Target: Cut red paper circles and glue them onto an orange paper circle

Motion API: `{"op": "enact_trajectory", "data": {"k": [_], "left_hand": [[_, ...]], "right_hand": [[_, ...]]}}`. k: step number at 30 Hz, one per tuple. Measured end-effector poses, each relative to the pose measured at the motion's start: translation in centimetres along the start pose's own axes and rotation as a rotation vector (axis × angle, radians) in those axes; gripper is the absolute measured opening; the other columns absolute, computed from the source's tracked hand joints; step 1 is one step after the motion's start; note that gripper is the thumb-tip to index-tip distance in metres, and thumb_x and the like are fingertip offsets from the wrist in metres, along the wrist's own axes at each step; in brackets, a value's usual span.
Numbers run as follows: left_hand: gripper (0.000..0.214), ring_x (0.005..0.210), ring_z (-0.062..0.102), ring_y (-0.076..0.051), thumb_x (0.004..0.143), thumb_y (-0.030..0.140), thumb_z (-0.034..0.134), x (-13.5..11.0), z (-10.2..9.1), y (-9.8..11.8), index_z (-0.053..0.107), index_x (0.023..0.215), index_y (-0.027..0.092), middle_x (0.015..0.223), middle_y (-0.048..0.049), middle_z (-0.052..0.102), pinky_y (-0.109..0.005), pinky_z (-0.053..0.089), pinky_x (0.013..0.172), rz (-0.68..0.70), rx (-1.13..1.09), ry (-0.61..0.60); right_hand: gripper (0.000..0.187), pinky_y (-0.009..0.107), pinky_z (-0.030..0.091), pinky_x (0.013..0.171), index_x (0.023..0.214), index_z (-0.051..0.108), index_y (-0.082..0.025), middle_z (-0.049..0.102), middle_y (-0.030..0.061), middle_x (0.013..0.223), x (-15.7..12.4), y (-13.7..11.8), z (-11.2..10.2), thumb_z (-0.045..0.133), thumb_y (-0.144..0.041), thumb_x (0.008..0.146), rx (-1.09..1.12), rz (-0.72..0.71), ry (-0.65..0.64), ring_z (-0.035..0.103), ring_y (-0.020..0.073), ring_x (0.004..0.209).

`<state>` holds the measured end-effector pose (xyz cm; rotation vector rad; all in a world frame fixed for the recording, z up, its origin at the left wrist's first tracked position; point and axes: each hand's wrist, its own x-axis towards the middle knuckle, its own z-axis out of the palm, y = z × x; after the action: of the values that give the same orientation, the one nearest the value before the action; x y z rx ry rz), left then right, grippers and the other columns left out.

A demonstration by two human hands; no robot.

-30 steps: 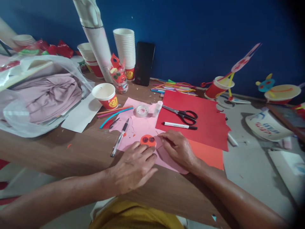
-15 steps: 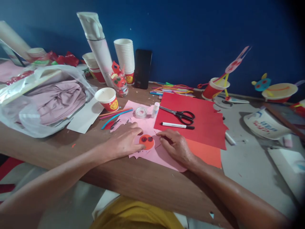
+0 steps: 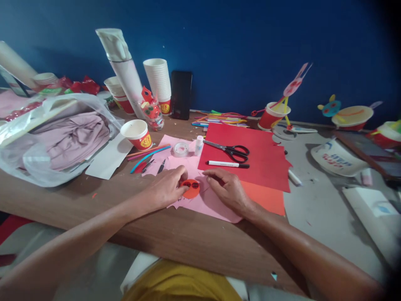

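Observation:
An orange paper circle [image 3: 191,192] with two dark, eye-like patches lies on pink paper [image 3: 219,207]. My left hand [image 3: 171,184] is closed at the circle's left edge, thumb and fingers pinching it. Just right of the circle, my right hand [image 3: 227,188] hovers low over the pink paper with curled fingers drawn together; anything in its fingertips is too small to name. Beyond the hands are a clear tape roll [image 3: 181,149], a small white glue bottle [image 3: 199,145], a white marker with a black cap [image 3: 227,164] and black-handled scissors [image 3: 232,150] on red paper [image 3: 260,167].
A paper cup [image 3: 136,134] stands left of the tape, near a plastic bag [image 3: 69,142] with pink cloth. Against the blue wall are stacked cups [image 3: 158,81], a white flask [image 3: 125,75], a black phone [image 3: 181,95] and colourful pipe cleaners [image 3: 219,119]. Decorated cups [image 3: 274,116] stand at right.
My left thumb and fingers have drawn closer together at the circle's edge, uncovering more of a dark pen. My right hand hardly moves. The whole view has shifted slightly.

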<state>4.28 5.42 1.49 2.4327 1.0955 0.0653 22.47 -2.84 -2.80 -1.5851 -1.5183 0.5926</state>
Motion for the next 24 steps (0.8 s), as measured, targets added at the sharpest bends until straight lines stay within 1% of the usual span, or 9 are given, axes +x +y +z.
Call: {"op": "enact_trajectory", "data": {"k": [2,4,7,9,12,15,18,21,24], "left_hand": [[0.01,0.055,0.05,-0.012,0.076,0.029,0.053,0.2,0.0,0.1,0.047,0.078,0.02,0.06,0.0039,0.053,-0.024,0.033,0.05,-0.024,-0.177,-0.017],[0.01,0.056,0.051,-0.012,0.076,0.026,0.053,0.4,-0.2,0.2,0.046,0.075,0.02,0.062,0.004,0.053,-0.023,0.037,0.05,-0.009,-0.391,-0.048],[0.011,0.059,0.054,-0.011,0.075,0.024,0.054,0.9,-0.8,0.4,0.045,0.074,0.018,0.065,0.0031,0.054,-0.022,0.041,0.052,0.039,-0.625,-0.081],[0.012,0.06,0.054,-0.011,0.075,0.025,0.055,1.2,-1.2,0.6,0.046,0.075,0.017,0.066,0.0027,0.055,-0.022,0.041,0.053,0.06,-0.683,-0.073],[0.013,0.06,0.053,-0.01,0.073,0.025,0.057,1.4,-1.5,0.8,0.048,0.077,0.017,0.066,0.0025,0.056,-0.021,0.04,0.054,0.059,-0.724,-0.054],[0.017,0.064,0.055,-0.011,0.073,0.027,0.06,1.3,-1.3,0.9,0.051,0.081,0.016,0.07,0.0009,0.058,-0.022,0.042,0.057,0.029,-0.842,-0.074],[0.021,0.066,0.056,-0.011,0.075,0.032,0.059,1.2,-1.1,0.8,0.055,0.085,0.014,0.076,-0.0018,0.061,-0.022,0.044,0.059,-0.018,-0.973,-0.113],[0.024,0.064,0.054,-0.011,0.075,0.035,0.059,1.2,-0.8,0.6,0.059,0.082,0.013,0.074,-0.0024,0.061,-0.021,0.042,0.056,-0.054,-0.967,-0.099],[0.026,0.063,0.053,-0.011,0.072,0.036,0.063,1.2,-0.5,0.3,0.059,0.08,0.012,0.072,-0.0017,0.059,-0.022,0.042,0.055,-0.049,-0.935,-0.102]], "right_hand": [[0.021,0.029,0.048,0.07,0.096,0.065,-0.021,0.07,0.0038,0.091,0.1,-0.3,-0.2,0.051,-0.028,0.083,0.093,0.099,-0.007,0.063,0.0181,0.079],[0.023,0.027,0.047,0.063,0.095,0.064,-0.02,0.069,0.0029,0.081,0.2,-0.6,-0.6,0.049,-0.033,0.084,0.243,0.195,-0.038,0.063,0.0161,0.069],[0.029,0.024,0.045,0.058,0.089,0.064,-0.017,0.066,0.002,0.073,0.2,-1.3,-1.0,0.047,-0.04,0.086,0.451,0.255,-0.089,0.06,0.0137,0.064],[0.028,0.023,0.043,0.058,0.085,0.064,-0.017,0.064,0.001,0.07,0.2,-1.7,-1.0,0.049,-0.041,0.084,0.519,0.257,-0.12,0.057,0.0126,0.063],[0.022,0.021,0.038,0.053,0.072,0.061,-0.016,0.059,-0.0018,0.06,0.1,-2.0,-0.8,0.055,-0.036,0.081,0.552,0.285,-0.169,0.052,0.0101,0.055],[0.02,0.021,0.036,0.05,0.064,0.055,-0.017,0.054,-0.0036,0.054,0.0,-1.9,-0.4,0.057,-0.031,0.078,0.562,0.318,-0.169,0.048,0.009,0.05],[0.021,0.021,0.037,0.05,0.063,0.054,-0.017,0.053,-0.0042,0.053,0.1,-1.9,-0.3,0.055,-0.031,0.079,0.548,0.327,-0.135,0.049,0.0092,0.049],[0.022,0.021,0.037,0.051,0.063,0.053,-0.017,0.054,-0.0039,0.053,0.1,-2.1,-0.3,0.054,-0.03,0.08,0.5,0.313,-0.116,0.049,0.0095,0.05],[0.022,0.021,0.037,0.051,0.064,0.052,-0.017,0.054,-0.0034,0.055,0.0,-2.4,-0.1,0.053,-0.031,0.081,0.474,0.303,-0.129,0.049,0.0096,0.052]]}}
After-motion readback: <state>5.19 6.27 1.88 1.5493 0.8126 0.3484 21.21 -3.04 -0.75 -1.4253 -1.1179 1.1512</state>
